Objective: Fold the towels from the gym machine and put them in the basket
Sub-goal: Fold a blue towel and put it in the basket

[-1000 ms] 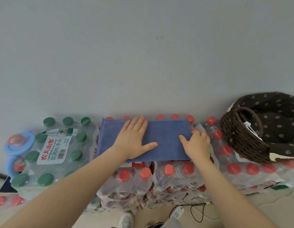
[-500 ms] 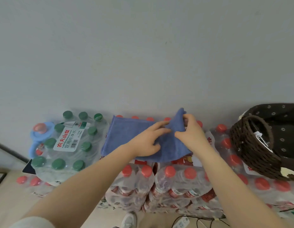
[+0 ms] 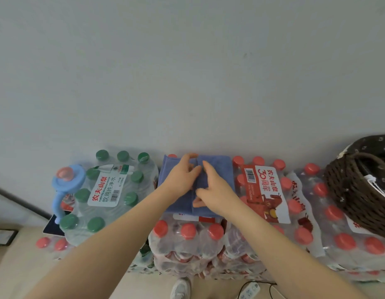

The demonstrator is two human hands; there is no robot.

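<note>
A blue towel (image 3: 222,169) lies folded in half on shrink-wrapped packs of red-capped bottles, against the wall. Its folded-over flap ends in a vertical edge near the middle. My left hand (image 3: 180,180) rests on the towel's left half, with finger and thumb curled round the flap's top corner. My right hand (image 3: 215,190) lies flat on the flap with the fingers straight and the thumb at the edge. A dark brown wicker basket (image 3: 347,190) with a dotted dark liner stands at the right, apart from both hands.
A pack of green-capped bottles (image 3: 105,190) with a blue carry handle (image 3: 64,180) stands to the left. Red-capped packs (image 3: 265,190) fill the space between the towel and the basket. A power strip (image 3: 248,290) and a shoe (image 3: 180,288) are on the floor below.
My right hand lifted the towel's right end and carried it leftward over the middle, laying it down as a flap. My left hand shifted to the flap's edge. The view also moved right.
</note>
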